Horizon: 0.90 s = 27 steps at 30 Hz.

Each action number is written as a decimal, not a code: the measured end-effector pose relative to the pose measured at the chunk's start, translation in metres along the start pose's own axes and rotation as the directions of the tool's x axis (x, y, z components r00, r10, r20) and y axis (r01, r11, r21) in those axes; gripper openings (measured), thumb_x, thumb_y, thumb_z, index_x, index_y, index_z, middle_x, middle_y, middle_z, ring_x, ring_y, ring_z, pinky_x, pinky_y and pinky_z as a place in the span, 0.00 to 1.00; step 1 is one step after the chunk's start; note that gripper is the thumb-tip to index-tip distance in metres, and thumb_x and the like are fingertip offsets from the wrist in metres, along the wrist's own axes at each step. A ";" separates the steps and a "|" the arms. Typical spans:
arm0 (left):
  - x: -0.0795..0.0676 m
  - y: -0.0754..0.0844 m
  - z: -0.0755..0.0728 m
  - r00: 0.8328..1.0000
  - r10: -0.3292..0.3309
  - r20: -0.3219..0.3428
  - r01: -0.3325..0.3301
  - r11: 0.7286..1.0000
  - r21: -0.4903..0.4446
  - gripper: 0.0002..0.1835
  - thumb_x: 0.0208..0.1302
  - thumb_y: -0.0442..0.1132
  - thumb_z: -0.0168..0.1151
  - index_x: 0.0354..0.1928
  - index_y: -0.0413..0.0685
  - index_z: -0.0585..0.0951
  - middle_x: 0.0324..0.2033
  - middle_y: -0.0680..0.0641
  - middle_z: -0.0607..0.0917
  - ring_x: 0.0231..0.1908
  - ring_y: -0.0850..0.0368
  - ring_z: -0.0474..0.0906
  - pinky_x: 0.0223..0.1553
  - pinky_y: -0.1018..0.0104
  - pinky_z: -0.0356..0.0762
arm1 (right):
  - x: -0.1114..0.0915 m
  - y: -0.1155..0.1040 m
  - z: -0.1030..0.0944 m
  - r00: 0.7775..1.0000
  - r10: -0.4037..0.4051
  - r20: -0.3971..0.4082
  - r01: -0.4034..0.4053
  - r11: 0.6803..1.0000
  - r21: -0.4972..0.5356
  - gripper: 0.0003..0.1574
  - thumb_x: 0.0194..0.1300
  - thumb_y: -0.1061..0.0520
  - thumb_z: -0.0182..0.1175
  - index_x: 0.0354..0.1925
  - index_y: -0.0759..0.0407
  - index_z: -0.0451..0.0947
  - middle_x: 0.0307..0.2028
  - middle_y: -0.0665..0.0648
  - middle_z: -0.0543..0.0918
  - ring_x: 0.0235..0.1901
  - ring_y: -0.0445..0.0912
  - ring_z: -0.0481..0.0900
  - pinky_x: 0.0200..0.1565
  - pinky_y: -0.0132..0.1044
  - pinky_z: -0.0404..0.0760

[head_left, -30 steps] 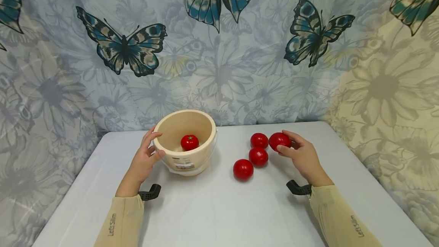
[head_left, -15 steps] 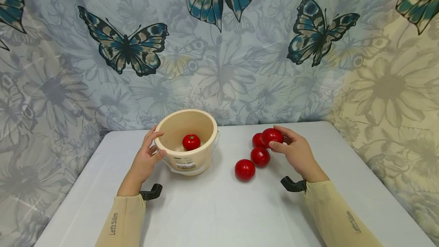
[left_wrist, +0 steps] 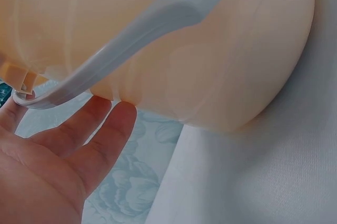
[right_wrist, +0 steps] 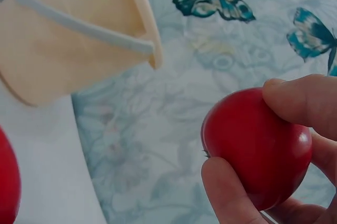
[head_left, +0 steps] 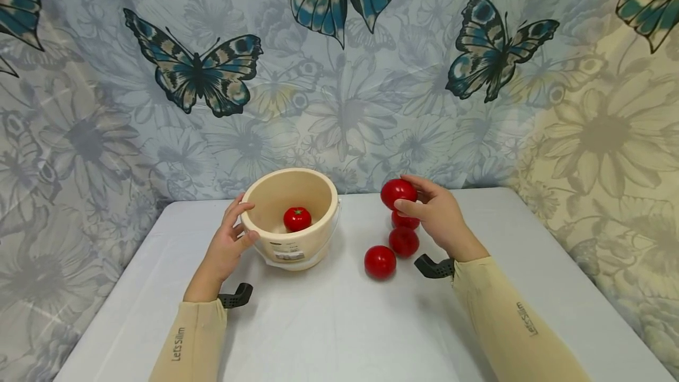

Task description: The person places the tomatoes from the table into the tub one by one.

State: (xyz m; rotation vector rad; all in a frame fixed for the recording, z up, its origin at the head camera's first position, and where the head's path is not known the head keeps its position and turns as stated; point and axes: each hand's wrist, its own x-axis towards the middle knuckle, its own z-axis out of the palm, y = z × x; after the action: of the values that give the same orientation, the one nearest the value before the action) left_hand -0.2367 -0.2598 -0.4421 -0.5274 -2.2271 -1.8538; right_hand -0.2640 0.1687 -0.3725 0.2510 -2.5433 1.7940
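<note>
In the head view my right hand (head_left: pixel 437 214) holds a red tomato (head_left: pixel 398 194) between thumb and fingers, raised over the back of the table. Three more tomatoes lie below it; the rear one (head_left: pixel 405 220) is partly hidden by the hand and the held tomato, then come a middle one (head_left: pixel 404 242) and a front one (head_left: pixel 379 262). My left hand (head_left: pixel 225 249) grips the left side of a cream bucket (head_left: pixel 290 250) at its rim, fingertips against the wall in the left wrist view. Inside the bucket sits a tomato (head_left: pixel 297 219) with a green top.
A white-covered table (head_left: pixel 339 329) carries everything. Behind it hangs a butterfly-print cloth (head_left: pixel 345 105). The bucket's pale handle (left_wrist: pixel 131 40) hangs down along its outside. Black wrist mounts (head_left: pixel 435 266) stick out from both wrists.
My right hand has lifted its tomato and carried it left, from beside the rear tomato to above and behind it. My left hand has stayed on the bucket.
</note>
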 end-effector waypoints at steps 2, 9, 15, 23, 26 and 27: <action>0.000 0.000 0.001 1.000 0.001 -0.003 -0.001 1.000 -0.001 0.29 0.69 0.32 0.63 0.68 0.36 0.64 0.77 0.45 0.42 0.65 0.23 0.60 0.53 0.74 0.72 | 0.003 -0.007 0.004 1.000 -0.004 0.013 0.004 1.000 0.030 0.40 0.63 0.46 0.70 0.71 0.42 0.68 0.61 0.55 0.75 0.59 0.54 0.74 0.49 0.49 0.81; -0.001 0.001 0.004 1.000 0.003 0.006 -0.003 1.000 -0.025 0.29 0.69 0.31 0.62 0.68 0.35 0.63 0.77 0.45 0.42 0.65 0.24 0.60 0.52 0.73 0.73 | 0.011 -0.023 0.021 0.998 -0.037 0.048 0.034 0.997 0.063 0.41 0.62 0.49 0.71 0.71 0.45 0.69 0.56 0.56 0.78 0.45 0.53 0.84 0.46 0.45 0.83; -0.003 0.000 0.002 1.000 -0.007 0.002 0.007 1.000 -0.012 0.29 0.69 0.32 0.62 0.68 0.35 0.63 0.77 0.45 0.41 0.65 0.23 0.60 0.52 0.73 0.73 | 0.021 -0.031 0.040 0.995 -0.059 0.077 0.050 0.993 0.108 0.40 0.62 0.50 0.72 0.70 0.45 0.70 0.56 0.55 0.78 0.49 0.52 0.81 0.46 0.45 0.83; -0.001 -0.001 0.000 1.000 0.006 0.010 -0.006 1.000 0.007 0.29 0.70 0.32 0.62 0.68 0.36 0.63 0.78 0.46 0.42 0.65 0.24 0.61 0.51 0.74 0.73 | 0.026 -0.059 0.064 0.981 -0.163 0.106 0.133 0.960 0.245 0.37 0.63 0.57 0.70 0.68 0.51 0.72 0.56 0.59 0.78 0.51 0.55 0.80 0.44 0.45 0.84; -0.002 0.000 0.000 1.000 0.003 0.010 -0.003 1.000 0.013 0.29 0.69 0.31 0.62 0.69 0.36 0.63 0.77 0.47 0.42 0.65 0.24 0.60 0.52 0.74 0.73 | 0.027 -0.067 0.076 0.977 -0.174 0.125 0.135 0.953 0.271 0.35 0.63 0.60 0.69 0.67 0.53 0.73 0.54 0.59 0.79 0.51 0.54 0.79 0.43 0.45 0.84; -0.002 0.000 0.000 1.000 0.003 0.009 -0.003 1.000 0.012 0.29 0.69 0.31 0.62 0.69 0.36 0.63 0.77 0.46 0.42 0.65 0.23 0.59 0.52 0.74 0.73 | 0.028 -0.069 0.080 0.976 -0.172 0.133 0.131 0.953 0.272 0.35 0.63 0.61 0.69 0.67 0.53 0.73 0.54 0.59 0.79 0.51 0.54 0.79 0.43 0.45 0.84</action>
State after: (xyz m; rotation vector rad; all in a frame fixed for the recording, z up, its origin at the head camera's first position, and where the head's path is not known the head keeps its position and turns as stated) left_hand -0.2351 -0.2596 -0.4425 -0.5377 -2.2399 -1.8391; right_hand -0.2756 0.0676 -0.3323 0.5978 -2.2956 2.1209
